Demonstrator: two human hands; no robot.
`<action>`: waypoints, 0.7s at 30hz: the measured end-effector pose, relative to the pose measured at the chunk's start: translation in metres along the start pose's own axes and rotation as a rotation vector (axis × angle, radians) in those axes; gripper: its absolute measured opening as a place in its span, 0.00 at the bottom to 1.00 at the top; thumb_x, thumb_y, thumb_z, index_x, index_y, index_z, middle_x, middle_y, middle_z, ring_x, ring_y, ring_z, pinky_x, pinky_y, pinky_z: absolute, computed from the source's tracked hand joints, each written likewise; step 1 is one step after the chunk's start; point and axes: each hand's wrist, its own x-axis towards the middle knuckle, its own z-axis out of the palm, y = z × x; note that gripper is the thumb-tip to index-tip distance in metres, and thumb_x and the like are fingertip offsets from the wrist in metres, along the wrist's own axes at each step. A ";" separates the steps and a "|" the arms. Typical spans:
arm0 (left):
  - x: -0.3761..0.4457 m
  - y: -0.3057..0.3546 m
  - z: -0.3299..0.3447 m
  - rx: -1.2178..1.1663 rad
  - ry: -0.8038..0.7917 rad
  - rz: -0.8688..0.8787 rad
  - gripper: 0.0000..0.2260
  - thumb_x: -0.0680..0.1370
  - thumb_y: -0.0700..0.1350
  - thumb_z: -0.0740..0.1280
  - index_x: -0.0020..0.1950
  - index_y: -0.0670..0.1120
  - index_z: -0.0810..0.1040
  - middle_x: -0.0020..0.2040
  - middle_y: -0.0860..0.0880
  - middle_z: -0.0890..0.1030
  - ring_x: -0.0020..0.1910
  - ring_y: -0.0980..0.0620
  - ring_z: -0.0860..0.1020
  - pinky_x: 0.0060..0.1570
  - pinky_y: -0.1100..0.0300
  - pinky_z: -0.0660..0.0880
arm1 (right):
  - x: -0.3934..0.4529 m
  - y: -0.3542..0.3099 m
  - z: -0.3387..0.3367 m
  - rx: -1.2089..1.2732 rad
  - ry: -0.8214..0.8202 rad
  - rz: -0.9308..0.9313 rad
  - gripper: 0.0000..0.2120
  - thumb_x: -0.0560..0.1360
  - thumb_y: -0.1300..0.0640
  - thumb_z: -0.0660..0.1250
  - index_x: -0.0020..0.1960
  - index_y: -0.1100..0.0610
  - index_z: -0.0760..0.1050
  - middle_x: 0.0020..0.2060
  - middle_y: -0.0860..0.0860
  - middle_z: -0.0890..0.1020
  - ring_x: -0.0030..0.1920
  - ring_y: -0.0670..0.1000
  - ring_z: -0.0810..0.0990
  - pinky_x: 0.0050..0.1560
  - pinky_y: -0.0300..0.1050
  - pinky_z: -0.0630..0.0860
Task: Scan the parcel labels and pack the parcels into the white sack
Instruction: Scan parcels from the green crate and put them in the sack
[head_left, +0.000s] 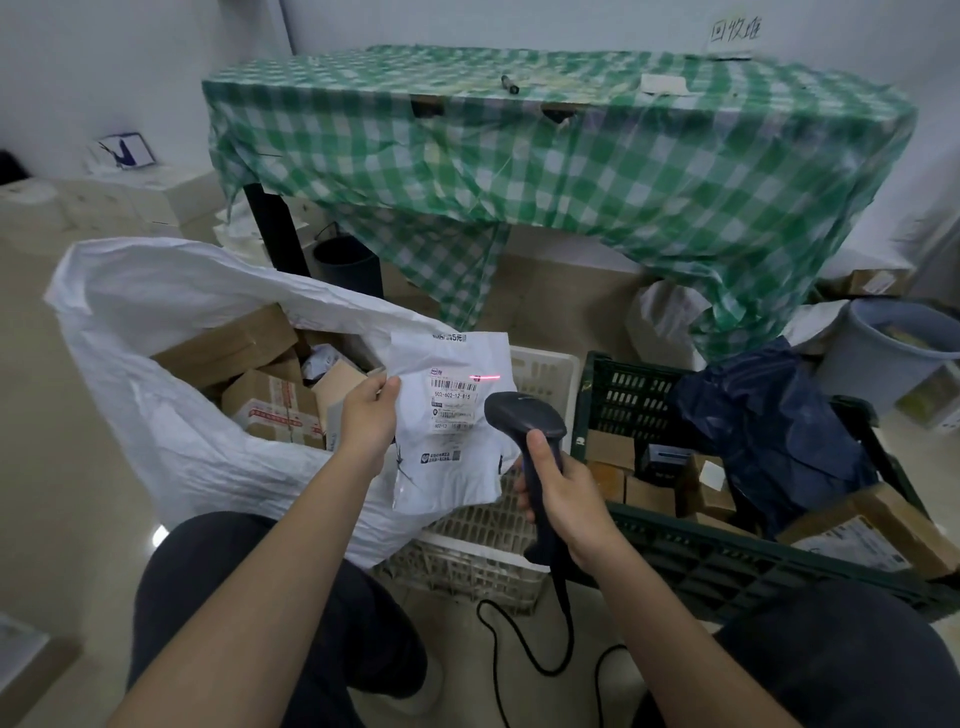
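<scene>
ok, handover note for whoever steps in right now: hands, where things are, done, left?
Left hand pinches the white poly parcel by its left edge, label facing up.
Right hand grips the corded scanner; its red line sits at the barcode's upper right, not squarely across it.
White sack stands open at the left with several cardboard parcels already inside.
Green crate at the right holds more boxes and a dark blue bag.
Left: confirm this scan, drop the parcel in the sack, then work through the crate.

Soft, even indoor light, weak shadows; wide-angle bending at edges, slight overall blur.
</scene>
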 end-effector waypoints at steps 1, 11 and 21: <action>0.000 0.000 0.000 -0.003 0.001 -0.006 0.10 0.83 0.44 0.58 0.46 0.42 0.74 0.33 0.49 0.70 0.30 0.54 0.65 0.23 0.65 0.62 | -0.001 0.001 0.001 -0.016 -0.012 -0.010 0.23 0.78 0.40 0.60 0.43 0.61 0.77 0.30 0.52 0.77 0.29 0.46 0.76 0.32 0.40 0.73; -0.001 0.005 -0.003 -0.033 0.026 -0.042 0.15 0.83 0.43 0.58 0.62 0.33 0.74 0.56 0.29 0.76 0.30 0.56 0.68 0.19 0.72 0.63 | -0.001 0.001 0.006 -0.035 -0.064 0.004 0.27 0.70 0.33 0.60 0.43 0.59 0.77 0.30 0.50 0.78 0.30 0.49 0.76 0.35 0.44 0.73; 0.014 0.006 -0.019 -0.072 0.042 -0.062 0.09 0.82 0.46 0.60 0.46 0.47 0.78 0.46 0.45 0.81 0.46 0.47 0.78 0.46 0.51 0.76 | 0.012 -0.006 0.015 0.032 -0.052 -0.025 0.26 0.75 0.38 0.61 0.48 0.61 0.78 0.34 0.53 0.79 0.32 0.51 0.77 0.35 0.44 0.75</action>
